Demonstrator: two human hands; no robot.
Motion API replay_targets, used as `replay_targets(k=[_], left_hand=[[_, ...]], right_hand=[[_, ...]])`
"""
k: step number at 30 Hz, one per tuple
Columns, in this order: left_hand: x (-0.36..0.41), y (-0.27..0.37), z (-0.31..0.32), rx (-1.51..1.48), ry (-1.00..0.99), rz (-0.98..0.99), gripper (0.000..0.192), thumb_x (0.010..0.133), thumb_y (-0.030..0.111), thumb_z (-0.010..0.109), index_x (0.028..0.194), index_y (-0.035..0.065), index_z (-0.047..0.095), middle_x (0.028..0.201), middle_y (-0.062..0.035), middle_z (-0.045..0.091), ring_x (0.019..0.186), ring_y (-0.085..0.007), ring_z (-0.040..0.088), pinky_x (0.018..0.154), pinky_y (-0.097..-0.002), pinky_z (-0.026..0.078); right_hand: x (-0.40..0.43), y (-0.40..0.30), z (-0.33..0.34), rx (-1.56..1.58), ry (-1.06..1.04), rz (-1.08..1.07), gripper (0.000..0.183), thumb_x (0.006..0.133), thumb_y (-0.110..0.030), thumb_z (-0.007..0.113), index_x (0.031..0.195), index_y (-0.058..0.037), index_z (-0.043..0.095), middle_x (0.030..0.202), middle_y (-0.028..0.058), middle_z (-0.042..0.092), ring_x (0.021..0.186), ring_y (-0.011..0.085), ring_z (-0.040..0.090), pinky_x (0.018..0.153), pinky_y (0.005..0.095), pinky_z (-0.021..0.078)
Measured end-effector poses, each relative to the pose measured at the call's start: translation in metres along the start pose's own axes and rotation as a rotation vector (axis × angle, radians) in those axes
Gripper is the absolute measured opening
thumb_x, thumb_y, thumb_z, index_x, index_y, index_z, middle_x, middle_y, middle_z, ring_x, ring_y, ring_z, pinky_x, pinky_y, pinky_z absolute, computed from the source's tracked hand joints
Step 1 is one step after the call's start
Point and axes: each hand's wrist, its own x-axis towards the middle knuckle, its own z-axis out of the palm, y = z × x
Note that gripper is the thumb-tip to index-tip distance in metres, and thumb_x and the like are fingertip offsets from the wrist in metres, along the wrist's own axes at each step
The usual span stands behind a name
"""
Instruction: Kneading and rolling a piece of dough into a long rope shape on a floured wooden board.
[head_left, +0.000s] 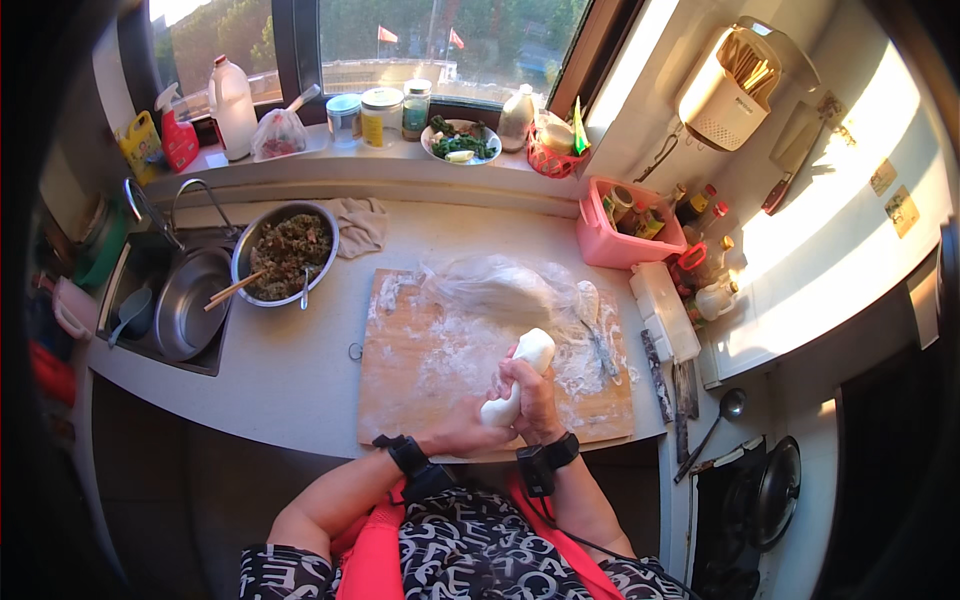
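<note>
A thick length of white dough (535, 349) is held upright at a slant above the floured wooden board (397, 360). Around its middle my right hand (534, 394) is wrapped, with one end bulging out past the fingers. My left hand (466, 427) grips the lower end, close against the right. Behind both hands a clear plastic bag (502, 289) lies on the board and covers a pale mass that I cannot make out fully. To its right rests a flour-coated utensil (596, 330), its kind unclear. Loose flour is spread over much of the wood.
Left of the board stands a steel bowl (292, 251) of chopped filling with chopsticks and a spoon. Beyond it are a cloth (360, 225) and the sink (225, 352) with a metal basin. A pink bin (630, 232), bottles (709, 255) and a white container (664, 307) line the right.
</note>
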Motion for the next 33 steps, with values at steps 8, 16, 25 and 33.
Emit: replay_targets(k=[8,16,25,33], left_hand=[[-0.002,0.039,-0.015,0.62,0.197,0.28,0.031,0.08,0.016,0.07,0.105,0.0009,0.06,0.092,-0.0194,0.068,0.085,-0.0371,0.067,0.073,-0.0429,0.054],[-0.011,0.006,-0.016,-0.178,-0.111,0.056,0.064,0.096,0.048,0.057,0.132,-0.0046,0.047,0.122,-0.0065,0.057,0.113,-0.0196,0.055,0.097,-0.0364,0.045],[0.036,0.035,-0.028,-0.896,-0.523,0.08,0.101,0.088,0.08,0.03,0.147,-0.002,0.033,0.144,-0.0208,0.047,0.128,-0.025,0.051,0.108,-0.0378,0.04],[0.033,0.05,-0.025,-0.81,-0.081,0.059,0.047,0.088,0.024,0.073,0.125,0.0007,0.056,0.064,0.0019,0.052,0.064,-0.0101,0.058,0.069,-0.029,0.053]], right_hand=[[-0.008,0.007,0.003,0.103,-0.065,0.085,0.042,0.092,-0.026,0.069,0.123,-0.0036,0.05,0.103,0.0126,0.064,0.1,0.021,0.064,0.08,0.0346,0.0545],[-0.002,0.005,0.005,-0.284,0.038,-0.09,0.009,0.094,-0.012,0.065,0.095,-0.0061,0.058,0.064,-0.0002,0.054,0.052,0.0097,0.05,0.054,0.0261,0.0431],[-0.032,-0.023,0.002,-0.657,-0.3,0.342,0.043,0.088,-0.031,0.074,0.117,-0.0031,0.06,0.101,0.004,0.064,0.095,0.0145,0.061,0.08,0.0298,0.0514],[-0.035,0.016,-0.053,-0.658,-0.454,0.21,0.062,0.097,-0.051,0.054,0.139,-0.005,0.048,0.123,0.0076,0.06,0.105,0.0137,0.057,0.089,0.0286,0.0453]])
